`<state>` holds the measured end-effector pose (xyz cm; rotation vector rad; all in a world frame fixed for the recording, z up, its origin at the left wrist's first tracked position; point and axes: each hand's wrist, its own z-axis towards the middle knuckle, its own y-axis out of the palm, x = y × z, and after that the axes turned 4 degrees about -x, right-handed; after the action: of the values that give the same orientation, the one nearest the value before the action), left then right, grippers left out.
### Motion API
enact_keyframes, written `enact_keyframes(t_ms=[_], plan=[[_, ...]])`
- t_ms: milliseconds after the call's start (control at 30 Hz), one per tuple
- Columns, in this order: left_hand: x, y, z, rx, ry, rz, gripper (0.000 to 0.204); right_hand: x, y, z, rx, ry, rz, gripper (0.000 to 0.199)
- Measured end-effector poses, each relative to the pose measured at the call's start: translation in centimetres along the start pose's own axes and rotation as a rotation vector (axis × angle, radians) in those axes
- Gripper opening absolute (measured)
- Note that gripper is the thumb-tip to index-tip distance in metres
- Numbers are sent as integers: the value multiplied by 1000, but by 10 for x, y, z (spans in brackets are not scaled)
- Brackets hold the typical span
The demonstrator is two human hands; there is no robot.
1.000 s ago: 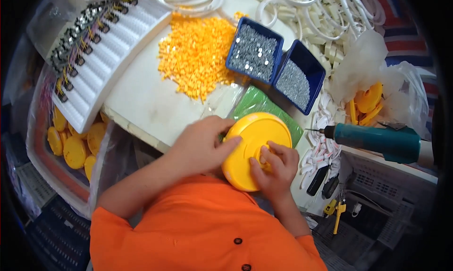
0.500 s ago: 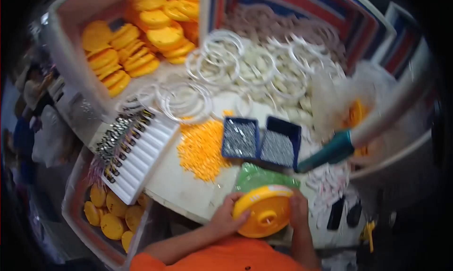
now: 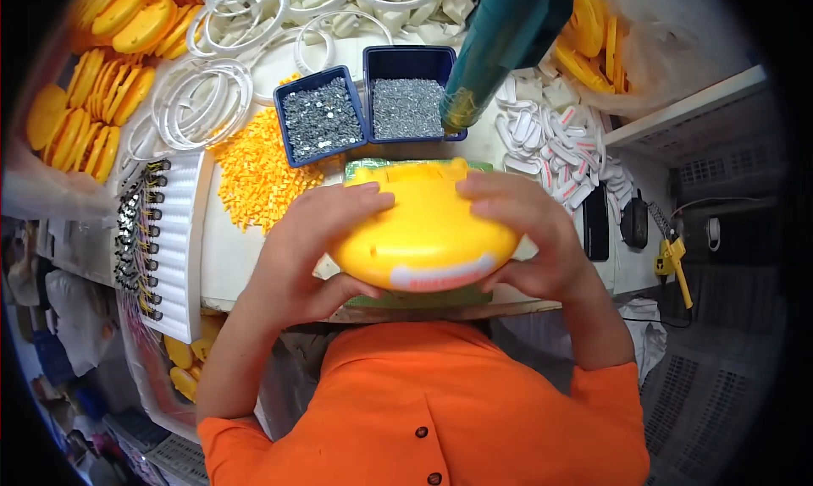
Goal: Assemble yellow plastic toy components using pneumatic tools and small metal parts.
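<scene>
Between my two hands is a round yellow plastic housing (image 3: pixel 428 228), tilted so that a white strip on its rim faces me. My left hand (image 3: pixel 306 245) grips its left side, fingers over the top and thumb below. On the opposite side my right hand (image 3: pixel 542 232) holds it in the same way. Beneath the housing lies a green pad (image 3: pixel 398 301), mostly covered by it. Just beyond stand two dark blue trays, one with small shiny metal parts (image 3: pixel 322 116), the other with small grey screws (image 3: pixel 408 109).
A green power screwdriver (image 3: pixel 500 54) hangs over the right tray. Small orange-yellow pieces (image 3: pixel 262 168), white rings (image 3: pixel 203 105) and a white foam tray of wired parts (image 3: pixel 179 240) lie left. White plastic pieces (image 3: pixel 550 147) and a black phone (image 3: pixel 596 223) lie right.
The housing has turned from showing its face with a central hub to showing its rim with the white strip. My view has swung level and closer over the table.
</scene>
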<state>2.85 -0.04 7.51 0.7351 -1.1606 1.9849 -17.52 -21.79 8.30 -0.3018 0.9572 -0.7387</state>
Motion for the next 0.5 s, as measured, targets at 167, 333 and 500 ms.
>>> enact_keyframes(t_ms=[167,333,500], plan=[[-34,34,-50,-356,131,520,36,18,32,-86,-307,-46,-429,39],[-38,42,-54,-385,78,497,33,11,44,-87,-232,109,-322,33],[-46,44,-51,-353,71,464,28,31,32,-61,-162,65,-246,21]])
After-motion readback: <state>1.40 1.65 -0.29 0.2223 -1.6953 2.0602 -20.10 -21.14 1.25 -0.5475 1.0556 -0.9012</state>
